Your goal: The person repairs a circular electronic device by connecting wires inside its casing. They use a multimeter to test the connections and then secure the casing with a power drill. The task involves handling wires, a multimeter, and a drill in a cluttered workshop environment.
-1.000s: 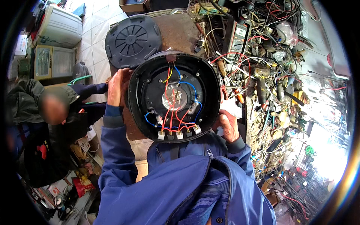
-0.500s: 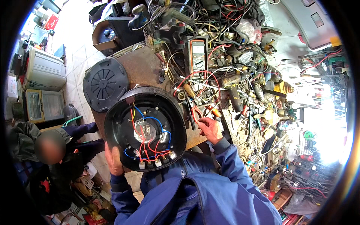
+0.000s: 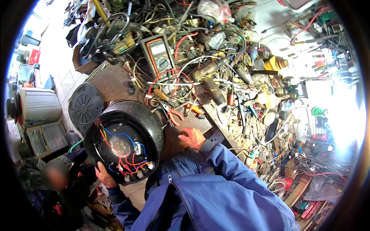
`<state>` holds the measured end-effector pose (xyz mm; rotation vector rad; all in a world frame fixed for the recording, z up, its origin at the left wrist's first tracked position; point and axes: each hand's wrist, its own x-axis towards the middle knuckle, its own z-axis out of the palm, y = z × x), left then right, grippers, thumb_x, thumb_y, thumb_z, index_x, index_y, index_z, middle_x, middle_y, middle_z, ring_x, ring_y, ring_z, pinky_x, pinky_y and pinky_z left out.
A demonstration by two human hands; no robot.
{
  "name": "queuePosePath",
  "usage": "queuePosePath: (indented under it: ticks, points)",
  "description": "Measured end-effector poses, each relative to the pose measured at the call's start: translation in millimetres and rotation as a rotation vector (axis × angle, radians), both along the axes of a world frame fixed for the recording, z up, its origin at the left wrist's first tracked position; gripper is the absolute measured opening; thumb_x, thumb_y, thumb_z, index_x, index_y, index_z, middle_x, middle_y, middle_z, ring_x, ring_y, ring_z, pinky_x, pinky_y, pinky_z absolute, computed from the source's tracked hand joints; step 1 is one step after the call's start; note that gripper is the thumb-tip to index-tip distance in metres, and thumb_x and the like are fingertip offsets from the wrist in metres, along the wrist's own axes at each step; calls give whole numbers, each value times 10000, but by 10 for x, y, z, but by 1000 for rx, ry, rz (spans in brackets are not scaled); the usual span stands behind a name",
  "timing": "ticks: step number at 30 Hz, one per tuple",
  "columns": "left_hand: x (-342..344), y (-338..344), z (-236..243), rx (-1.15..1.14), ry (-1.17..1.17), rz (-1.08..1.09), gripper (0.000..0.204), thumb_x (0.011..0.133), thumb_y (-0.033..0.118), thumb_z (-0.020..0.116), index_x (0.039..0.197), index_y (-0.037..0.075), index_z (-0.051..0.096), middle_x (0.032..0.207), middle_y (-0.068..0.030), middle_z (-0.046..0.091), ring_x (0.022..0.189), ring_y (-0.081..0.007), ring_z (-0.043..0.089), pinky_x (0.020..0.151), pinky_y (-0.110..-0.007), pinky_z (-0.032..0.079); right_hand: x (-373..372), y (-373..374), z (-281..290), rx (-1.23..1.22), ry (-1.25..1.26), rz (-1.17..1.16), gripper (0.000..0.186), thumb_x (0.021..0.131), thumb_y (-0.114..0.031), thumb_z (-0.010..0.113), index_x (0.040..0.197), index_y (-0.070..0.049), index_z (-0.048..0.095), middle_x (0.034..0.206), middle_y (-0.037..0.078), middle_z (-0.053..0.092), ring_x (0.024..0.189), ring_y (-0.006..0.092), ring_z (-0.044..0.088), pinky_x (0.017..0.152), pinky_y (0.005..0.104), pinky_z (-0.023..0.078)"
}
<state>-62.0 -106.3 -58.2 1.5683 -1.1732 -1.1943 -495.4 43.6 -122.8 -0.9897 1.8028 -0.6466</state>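
A black round housing [image 3: 154, 131] stands tilted at the table's near edge. Its open side shows red and blue wires [image 3: 133, 163] with white connectors [image 3: 140, 174]. My left hand [image 3: 104, 174] grips its lower left rim, the thumb in front and the other fingers partly hidden. To the right of the housing, my right hand [image 3: 192, 138] is closed with bent fingers; whether something thin is in them I cannot make out. Just beyond that hand lie red-handled pliers [image 3: 175, 115]. A dark slender tool [image 3: 170, 122] lies by its fingertips, against the housing's side.
A black slotted round cover [image 3: 85, 109] lies behind the housing. Further back are a multimeter [image 3: 158, 56] with red leads, a drill-like tool [image 3: 212, 84] and heaps of cables. A person [image 3: 56, 175] is at the lower left, beyond the table.
The view has swung, so the bench appears shifted left. The housing has tilted, now showing more of its outer right side. My left hand stays on its rim; my right hand stays beside the pliers.
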Motion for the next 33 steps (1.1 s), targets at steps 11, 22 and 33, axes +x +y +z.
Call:
queuePosePath:
  ticks: [11, 22, 33]
  points:
    - [225, -103, -106, 59, -140, 23, 662, 1074, 455, 622, 1414, -111, 581, 1343, -166, 679, 1148, -240, 666, 1018, -374, 517, -439, 876, -38, 77, -78, -279, 327, 956, -266, 728, 1123, 14, 733, 962, 226, 776, 911, 373, 773, 802, 451, 599]
    - [450, -203, -190, 137, -220, 11, 707, 1078, 521, 564, 1416, -100, 592, 1345, -162, 691, 1130, -261, 689, 991, -381, 549, -443, 1531, -2, 60, 67, -240, 329, 934, -275, 739, 1086, 16, 735, 923, 246, 753, 883, 431, 738, 775, 496, 584]
    - [299, -244, 1, 236, -218, 69, 708, 1060, 498, 609, 1397, -125, 606, 1341, -171, 684, 1136, -250, 665, 991, -378, 531, 174, 2735, -152, 235, 257, -230, 209, 937, -226, 725, 1030, -45, 676, 961, 210, 692, 894, 455, 705, 750, 530, 572]
